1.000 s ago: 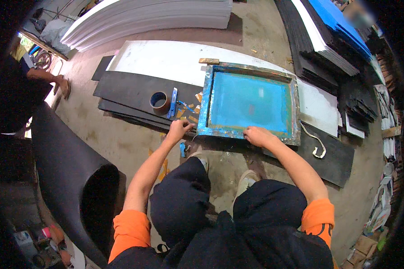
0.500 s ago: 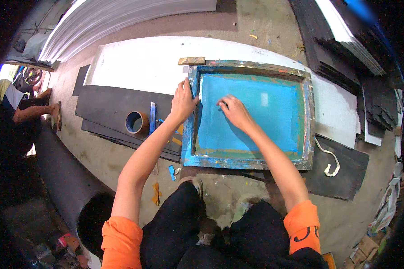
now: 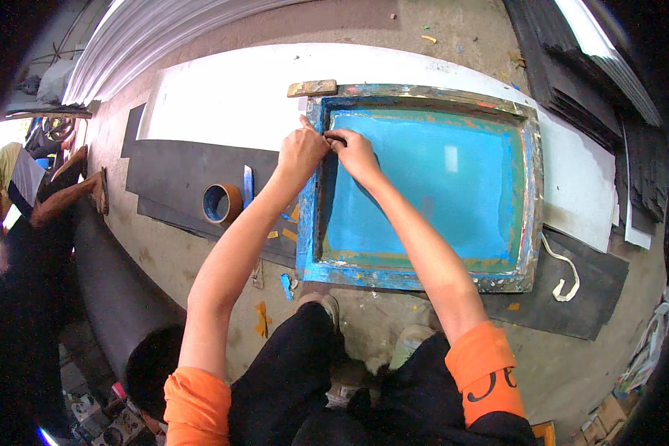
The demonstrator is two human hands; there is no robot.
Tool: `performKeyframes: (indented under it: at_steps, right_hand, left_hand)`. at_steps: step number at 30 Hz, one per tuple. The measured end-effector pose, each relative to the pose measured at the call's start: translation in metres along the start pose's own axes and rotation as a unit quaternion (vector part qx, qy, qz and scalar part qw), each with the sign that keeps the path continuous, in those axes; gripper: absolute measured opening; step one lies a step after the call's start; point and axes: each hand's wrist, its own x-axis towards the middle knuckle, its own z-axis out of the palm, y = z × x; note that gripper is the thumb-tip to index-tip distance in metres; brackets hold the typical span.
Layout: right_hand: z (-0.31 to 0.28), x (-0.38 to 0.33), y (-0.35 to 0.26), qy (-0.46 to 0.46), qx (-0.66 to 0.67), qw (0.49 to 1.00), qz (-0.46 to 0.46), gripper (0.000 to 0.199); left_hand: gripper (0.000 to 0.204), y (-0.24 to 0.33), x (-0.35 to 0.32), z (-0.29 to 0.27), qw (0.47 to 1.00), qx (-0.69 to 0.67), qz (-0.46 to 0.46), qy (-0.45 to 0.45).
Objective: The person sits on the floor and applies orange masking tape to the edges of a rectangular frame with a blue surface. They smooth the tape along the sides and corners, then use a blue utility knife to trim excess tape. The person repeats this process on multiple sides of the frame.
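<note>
A screen-printing frame lies flat in front of me, its wooden rails smeared with blue paint around a blue-green mesh. Over its upper left rail my two hands meet, fingertips touching or nearly so. My left hand has its index finger stretched forward and its other fingers curled in by the thumb. My right hand is pinched at the rail's inner edge. Anything between the fingertips is too small or hidden to make out. A small wooden block sits at the frame's far left corner.
Left of the frame, a brown cup-like roll and a blue cutter knife rest on black sheets. A large white sheet extends under the frame. A big black roll lies left. Sheet stacks stand far right. Another person's leg shows far left.
My right hand has moved left from over the mesh to the left rail, beside my left hand. The left hand's fingers have curled in. The view has shifted slightly.
</note>
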Motion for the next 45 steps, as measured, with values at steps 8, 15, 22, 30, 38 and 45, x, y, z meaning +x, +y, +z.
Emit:
performKeyframes:
  at_steps: [8,15,22,30,38,45]
  right_hand:
    - [0.023,-0.009,-0.011,0.063,0.179,0.969,0.159,0.024]
    - [0.021,-0.002,-0.025,0.043,0.271,0.921,0.275,0.016]
    - [0.020,0.025,-0.015,-0.010,0.148,0.939,0.312,0.020]
    - [0.020,0.035,-0.010,-0.045,0.169,0.931,0.321,0.020]
    - [0.018,0.035,-0.006,-0.047,0.188,0.928,0.317,0.018]
    - [0.020,0.011,-0.012,0.013,0.314,0.911,0.267,0.011]
  left_hand:
    - [0.053,-0.053,-0.013,-0.004,0.896,-0.423,-0.005,-0.134]
    - [0.050,-0.056,-0.017,0.007,0.877,-0.462,-0.009,-0.133]
    - [0.051,-0.058,-0.019,0.019,0.865,-0.490,0.027,-0.100]
    - [0.050,-0.065,-0.018,0.026,0.864,-0.489,0.041,-0.111]
    - [0.048,-0.062,-0.019,0.020,0.855,-0.505,0.031,-0.116]
    - [0.049,-0.066,-0.018,0.034,0.834,-0.538,0.007,-0.119]
